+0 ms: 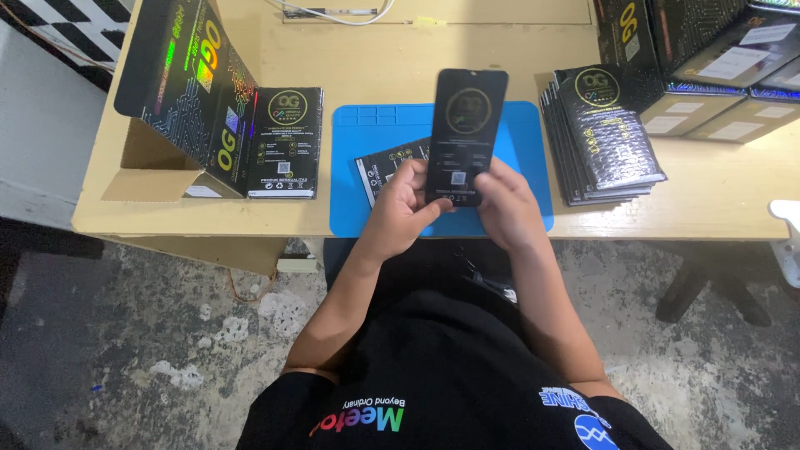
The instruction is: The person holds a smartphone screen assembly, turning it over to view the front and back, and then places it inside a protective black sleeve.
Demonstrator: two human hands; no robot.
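Head view: both hands were up over the near edge of the tabletop (733, 200), holding one flat black panel (467, 133) upright between them, its printed face toward the camera. Left hand (400, 208) had its grip clamped on the panel's lower left edge, thumb across the bottom front. Right hand (504, 208) clamped the lower right corner, fingers curled behind. The panel hung above a blue mat (354, 200) that lay flat at the tabletop's front middle. A black sleeve (387, 171) lay tilted on the mat just behind the left hand, partly hidden by it. Left of the mat stood an open black carton (187, 83), tipped on its side, with a flat black pack (286, 142) propped against it. Right of the mat sat a slumped stack of black packs (604, 137), touching the mat's edge, more black boxes (708, 67) behind it. Grey concrete floor (125, 333) below.
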